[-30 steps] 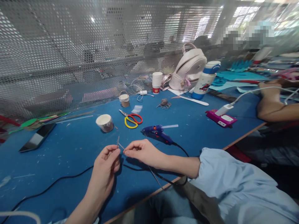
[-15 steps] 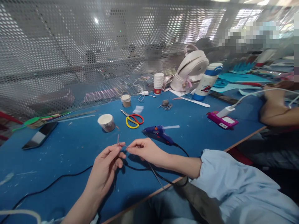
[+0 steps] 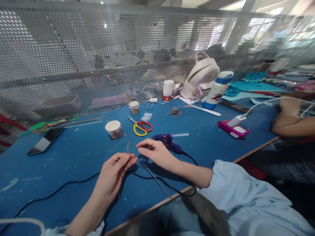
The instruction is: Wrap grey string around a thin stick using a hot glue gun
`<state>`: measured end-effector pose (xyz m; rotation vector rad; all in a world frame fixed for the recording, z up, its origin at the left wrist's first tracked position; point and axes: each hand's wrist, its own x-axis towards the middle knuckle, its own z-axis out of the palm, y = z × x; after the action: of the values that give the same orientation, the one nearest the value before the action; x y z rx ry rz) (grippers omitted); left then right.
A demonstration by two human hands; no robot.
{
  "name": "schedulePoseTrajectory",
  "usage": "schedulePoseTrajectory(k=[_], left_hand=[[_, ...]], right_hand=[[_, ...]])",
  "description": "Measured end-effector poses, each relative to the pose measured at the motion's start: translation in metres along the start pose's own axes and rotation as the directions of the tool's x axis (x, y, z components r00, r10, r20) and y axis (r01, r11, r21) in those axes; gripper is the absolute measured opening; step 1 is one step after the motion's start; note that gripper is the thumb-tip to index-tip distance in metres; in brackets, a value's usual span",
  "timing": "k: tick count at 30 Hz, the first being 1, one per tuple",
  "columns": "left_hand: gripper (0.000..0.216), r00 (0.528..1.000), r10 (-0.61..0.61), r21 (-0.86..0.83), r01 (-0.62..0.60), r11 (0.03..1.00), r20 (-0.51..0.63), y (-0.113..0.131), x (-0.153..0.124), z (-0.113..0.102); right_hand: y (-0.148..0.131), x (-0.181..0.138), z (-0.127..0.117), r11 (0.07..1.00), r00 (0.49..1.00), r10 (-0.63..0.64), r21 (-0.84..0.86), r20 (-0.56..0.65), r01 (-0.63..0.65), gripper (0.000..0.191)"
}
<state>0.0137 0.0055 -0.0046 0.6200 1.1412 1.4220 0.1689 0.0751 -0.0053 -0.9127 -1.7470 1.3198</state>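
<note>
My left hand [image 3: 114, 170] pinches a thin grey cord [image 3: 127, 147] between thumb and fingertips, and a short end of it sticks up. A longer grey strand [image 3: 157, 180] runs from near the fingertips down to the table edge; whether it is the same piece I cannot tell. My right hand [image 3: 158, 153] hovers just to the right, thumb and fingers apart, with nothing seen in it. Behind that hand lies a blue glue gun [image 3: 169, 141] with a clear stick in its back. Scissors [image 3: 141, 127] with red and yellow handles and a wrapped cup [image 3: 114, 129] are farther off.
On the blue table [image 3: 81, 160] are a phone [image 3: 45, 141], a small handled bucket [image 3: 134, 107], stacked paper cups [image 3: 168, 90], a grey string bundle [image 3: 175, 112], a bottle [image 3: 218, 91] and a purple power strip [image 3: 233, 130]. A black cable [image 3: 66, 183] crosses the front. Another person's arm [image 3: 292, 119] rests at right.
My right hand has let go of the cord and lifted slightly up and away from my left hand, fingers spreading. The left hand still pinches the cord. The view has shifted slightly.
</note>
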Motion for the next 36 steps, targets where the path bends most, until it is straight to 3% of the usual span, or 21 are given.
schedulePoseTrajectory(k=[5,10,18,27,32,34,36], left_hand=[[0.021,0.994,-0.091,0.124,0.082,0.989,0.068,-0.003,-0.003,0.0],[0.02,0.985,-0.143,0.167,0.125,0.978,0.096,-0.002,-0.004,0.001],[0.014,0.974,-0.178,0.035,0.175,0.984,0.136,0.0,-0.004,0.004],[0.005,0.968,-0.154,-0.057,0.169,0.984,0.199,-0.001,-0.009,0.006],[0.007,0.985,-0.1,0.006,0.1,0.995,0.143,0.001,-0.005,0.0],[0.007,0.992,-0.061,0.03,0.058,0.998,0.114,0.003,-0.001,-0.004],[0.009,0.997,-0.021,0.056,0.016,0.998,0.079,0.005,0.004,-0.008]], right_hand=[[-0.001,0.006,0.003,0.972,0.997,0.041,0.23,0.059,-0.054,0.021],[-0.001,0.004,0.004,0.935,0.986,0.106,0.326,0.128,-0.143,0.018],[0.003,0.003,0.004,0.86,0.981,0.158,0.473,0.111,-0.192,0.019],[0.002,0.007,0.003,0.809,0.985,0.173,0.567,0.022,-0.155,0.021],[-0.003,-0.011,-0.011,0.892,0.987,0.129,0.424,0.091,-0.156,0.019],[-0.006,-0.026,-0.031,0.966,0.982,0.112,0.213,0.155,-0.144,0.014],[-0.008,-0.039,-0.058,0.989,0.974,0.108,-0.121,0.2,-0.084,0.019]])
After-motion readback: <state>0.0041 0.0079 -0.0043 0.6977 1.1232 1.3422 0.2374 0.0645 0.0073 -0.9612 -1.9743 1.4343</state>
